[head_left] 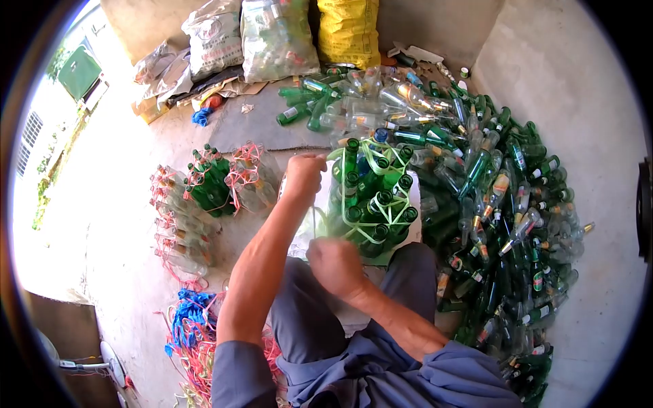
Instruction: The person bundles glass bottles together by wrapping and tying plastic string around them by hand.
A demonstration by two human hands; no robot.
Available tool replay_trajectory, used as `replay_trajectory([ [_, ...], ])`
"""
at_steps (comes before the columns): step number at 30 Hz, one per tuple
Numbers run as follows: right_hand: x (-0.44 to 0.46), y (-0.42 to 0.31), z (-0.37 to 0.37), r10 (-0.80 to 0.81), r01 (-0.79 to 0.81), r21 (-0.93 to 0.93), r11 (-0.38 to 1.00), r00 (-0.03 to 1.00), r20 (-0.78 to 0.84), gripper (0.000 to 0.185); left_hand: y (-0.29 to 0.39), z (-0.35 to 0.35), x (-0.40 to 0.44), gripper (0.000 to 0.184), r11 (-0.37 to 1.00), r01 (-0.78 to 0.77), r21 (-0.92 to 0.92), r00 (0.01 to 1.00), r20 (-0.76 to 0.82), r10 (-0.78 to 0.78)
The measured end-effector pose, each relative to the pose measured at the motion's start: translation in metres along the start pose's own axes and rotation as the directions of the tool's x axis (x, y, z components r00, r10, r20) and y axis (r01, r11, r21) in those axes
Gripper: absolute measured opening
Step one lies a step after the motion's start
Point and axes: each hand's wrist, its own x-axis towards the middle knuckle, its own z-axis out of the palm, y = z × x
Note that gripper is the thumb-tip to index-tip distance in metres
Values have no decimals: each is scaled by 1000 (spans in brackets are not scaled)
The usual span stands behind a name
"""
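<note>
Across the middle of the scene, just beyond the seated person's knees, a cluster of upright green bottles point(369, 185) stands on a pale surface point(414, 234); light green strap point(336, 154) winds among the bottle necks, and one bottle at the far edge has a blue top point(381, 135). The left hand point(307, 175), just left of the cluster, is closed in a fist on a thin strand point(313, 221); the right hand point(335, 264), nearer and lower, is curled at the strand's other end; it is blurred, so I cannot tell how its fingers sit; the strand runs straight between the two hands. To the left on the floor point(122, 224) stand clear bottles point(187, 234) and green bottles with pink ties point(212, 187); nearer on the left lies a tangle of blue and pink strips point(192, 316). On the right, a large heap of loose bottles point(496, 190), green and clear, spreads along the wall point(571, 95); at the far side stand a white sack point(214, 44), a see-through sack point(277, 47) and a yellow sack point(348, 34).
</note>
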Motion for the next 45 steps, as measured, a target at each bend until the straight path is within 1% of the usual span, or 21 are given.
replay_trajectory([
  [1,-1,-4,1,16,-15,20,1000,1000,-20,18,-1,-2,1,24,999,36,36,999,-12,-35],
  [4,-7,-5,0,-13,13,11,1000,999,37,16,-7,-9,0,25,999,42,24,998,56,-43],
  [7,-15,-20,-7,-60,54,81,995,995,78,17,-1,-7,8,25,999,33,11,999,-18,-32],
  [10,-26,-22,-16,-41,30,99,995,993,112,18,-5,-12,12,26,998,58,-39,998,-4,-58],
  [11,-32,-30,-17,-95,73,158,985,986,137,19,-10,-14,17,27,998,33,-55,999,-29,-34],
  [13,-38,-44,-24,-212,161,268,950,962,173,20,-12,-17,21,27,995,37,-91,999,-29,-40],
  [15,-42,-45,-32,-232,185,244,952,956,180,22,-15,-19,21,27,990,48,-131,999,-17,-51],
  [18,-51,-47,-38,-293,234,250,939,928,230,24,-22,-10,20,26,996,52,-78,997,-55,-57],
  [20,-56,-45,-41,-322,260,253,932,914,246,25,-26,-6,19,25,994,46,-102,997,-59,-52],
  [24,-57,-48,-42,-334,274,257,927,914,232,26,-27,-8,16,24,995,27,-101,995,-94,-37],
  [28,-64,-60,-40,-327,230,342,911,909,259,27,-31,-7,24,23,991,10,-132,991,-133,-27],
  [31,-56,-59,-53,-321,212,366,906,908,270,26,-34,-8,29,23,997,-19,-69,989,-145,9],
  [34,-54,-59,-57,-359,258,345,902,893,272,25,-42,-6,32,25,997,-7,-78,993,-120,-2],
  [37,-61,-56,-57,-346,233,356,905,890,297,24,-46,-7,32,23,998,-21,-55,992,-122,14],
  [40,-63,-54,-57,-330,208,376,903,896,298,24,-46,-7,32,21,997,-34,-72,991,-131,24],
  [43,-60,-52,-61,-309,185,388,903,907,287,24,-45,0,29,20,993,-21,-114,990,-143,4],
  [45,-59,-50,-60,-306,194,379,905,916,259,24,-47,-2,33,16,961,8,-276,992,-117,-41],
])
